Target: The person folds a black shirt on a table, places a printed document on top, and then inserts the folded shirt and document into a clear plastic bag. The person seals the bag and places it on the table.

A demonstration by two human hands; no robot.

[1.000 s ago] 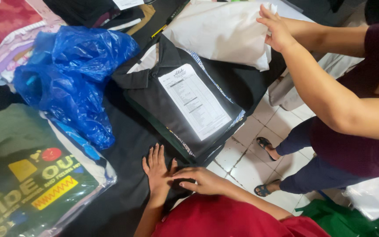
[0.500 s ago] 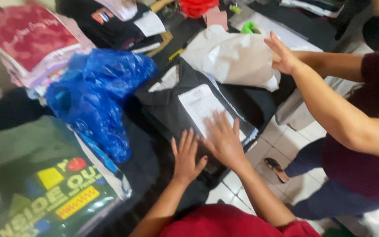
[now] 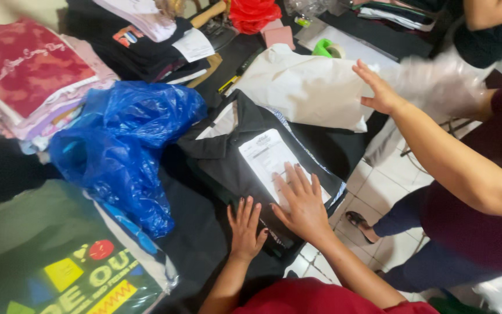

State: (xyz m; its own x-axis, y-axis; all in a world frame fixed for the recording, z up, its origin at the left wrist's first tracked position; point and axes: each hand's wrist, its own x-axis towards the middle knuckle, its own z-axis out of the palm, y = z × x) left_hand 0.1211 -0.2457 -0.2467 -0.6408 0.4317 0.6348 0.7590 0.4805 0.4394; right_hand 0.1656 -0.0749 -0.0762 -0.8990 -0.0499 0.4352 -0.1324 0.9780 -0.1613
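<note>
A folded black collared shirt [image 3: 228, 157] in a clear plastic sleeve lies on the dark table, with a white paper slip [image 3: 262, 154] on top. My right hand [image 3: 300, 200] lies flat on the sleeve with fingers spread, covering the slip's lower end. My left hand [image 3: 245, 227] rests flat just to its left, on the package's near edge. Neither hand grips anything.
A crumpled blue plastic bag [image 3: 123, 145] lies left of the shirt. A co-worker's hand [image 3: 379, 90] presses a white folded garment [image 3: 303, 87] behind it. Stacked pink and red clothes [image 3: 24, 75] sit far left, a bagged green printed shirt [image 3: 59, 261] near left. Tiled floor [image 3: 379, 186] lies right.
Both my hands have slid forward from the table's near edge onto the bagged black shirt, the right reaching the paper slip. The co-worker's hand stays on the white garment.
</note>
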